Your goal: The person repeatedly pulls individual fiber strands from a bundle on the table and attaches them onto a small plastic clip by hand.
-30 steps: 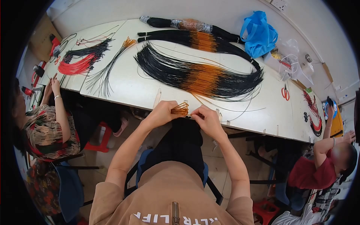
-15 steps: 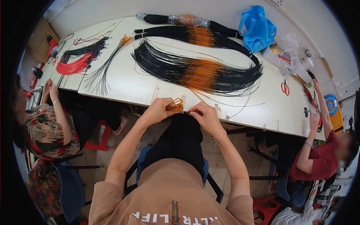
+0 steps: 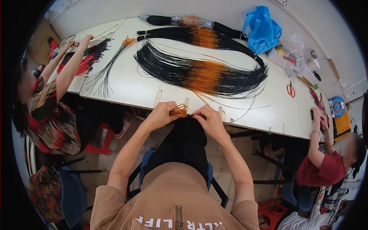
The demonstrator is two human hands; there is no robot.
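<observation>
Close to the table's front edge, my left hand is closed around a small bunch of orange wires, whose bent ends stick out past the fingers. Just right of it, my right hand pinches at a small dark piece between the two hands; its kind is too small to tell. Beyond both hands lies a wide, spread bundle of black wires with an orange middle. A few loose strands trail from it toward the right hand.
Behind are a second wire bundle and a plastic-wrapped one. A blue bag and orange-handled scissors are at right. Thin wires lie left. One co-worker sits at left, another at right.
My hands stay almost in place, still close together. The left co-worker's arms have reached forward over the red and black wires. The right co-worker's raised arm has come down to the table.
</observation>
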